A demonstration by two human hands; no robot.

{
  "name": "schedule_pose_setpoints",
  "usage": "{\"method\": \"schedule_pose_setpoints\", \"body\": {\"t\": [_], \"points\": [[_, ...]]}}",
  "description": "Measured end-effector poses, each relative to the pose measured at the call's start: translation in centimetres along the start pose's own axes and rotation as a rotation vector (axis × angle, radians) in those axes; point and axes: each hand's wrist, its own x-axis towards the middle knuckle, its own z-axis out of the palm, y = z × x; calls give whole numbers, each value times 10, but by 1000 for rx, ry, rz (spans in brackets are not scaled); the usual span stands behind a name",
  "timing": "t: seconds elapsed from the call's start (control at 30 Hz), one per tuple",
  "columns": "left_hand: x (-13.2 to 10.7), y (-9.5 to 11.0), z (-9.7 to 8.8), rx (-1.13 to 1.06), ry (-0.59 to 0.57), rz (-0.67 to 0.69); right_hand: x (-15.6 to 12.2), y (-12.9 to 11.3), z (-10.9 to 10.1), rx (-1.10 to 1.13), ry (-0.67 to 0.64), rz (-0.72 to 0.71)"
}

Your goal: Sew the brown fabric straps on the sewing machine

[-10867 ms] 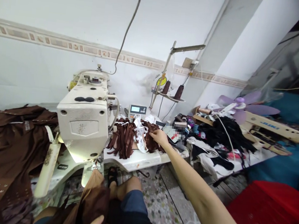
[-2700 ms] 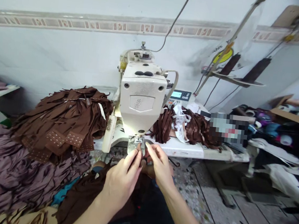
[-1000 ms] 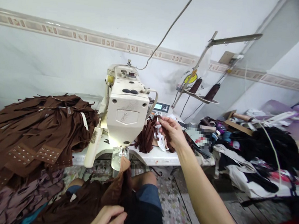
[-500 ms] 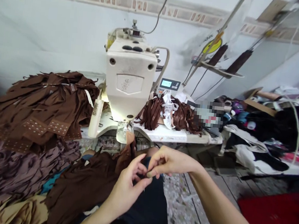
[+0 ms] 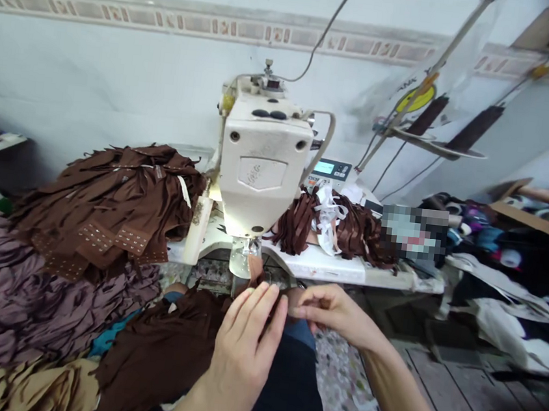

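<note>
Right, both hands had just come back up to the sewing mach. (image 5: 262,165): left hand (image 5: 239,352) had its fingers (image 5: 263,309) clenched on a brown fabric strip (image 5: 254,270), held just in front of the presser foot (image 5: 244,258), w/ a brown garment (image 5: 156,343) trailing below. Right hand (image 5: 337,310) pinched close by, apparently on the same strip, though hard to tell from this view.
</note>
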Motion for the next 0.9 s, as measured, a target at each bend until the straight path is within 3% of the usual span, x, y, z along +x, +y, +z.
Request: {"method": "schedule_pose_setpoints", "body": {"t": [0.13, 0.3, 0.43, 0.67, 0.8, 0.9], "points": [[4, -18, 6, 131, -50, 30, 4, 8, 24, 22, -133, 54], [-6, -48, -5, 97, 49, 43, 3, 29, 57, 37, -261, 100], [1, -62, -14, 147, 46, 28, 6, 40, 79, 157, -236, 148], [11, -69, -2, 106, 110, 39, 6, 31, 110, 182, -182, 93], [14, -77, 0, 49, 136, 67, -1, 22, 117, 175, -111, 66], [11, -75, 3, 60, 159, 64, -3, 5, 110, 139, -70, -4]]}}
